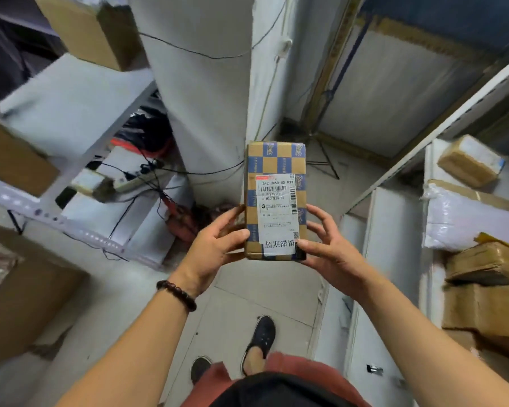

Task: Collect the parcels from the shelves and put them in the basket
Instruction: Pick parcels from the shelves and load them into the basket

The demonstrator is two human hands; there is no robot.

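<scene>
One checkered cardboard parcel (275,198) is off the shelves and held upright in mid-air, its lower end clamped between the left hand (215,248) and right hand (329,251), fingers curled around both sides, while several parcels (470,160) remain shelved and no basket is in view.

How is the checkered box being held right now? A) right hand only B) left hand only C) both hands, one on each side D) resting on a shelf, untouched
C: the left hand grips the left edge of the checkered box and the right hand pinches its right edge, holding it in the air above the floor.
</scene>
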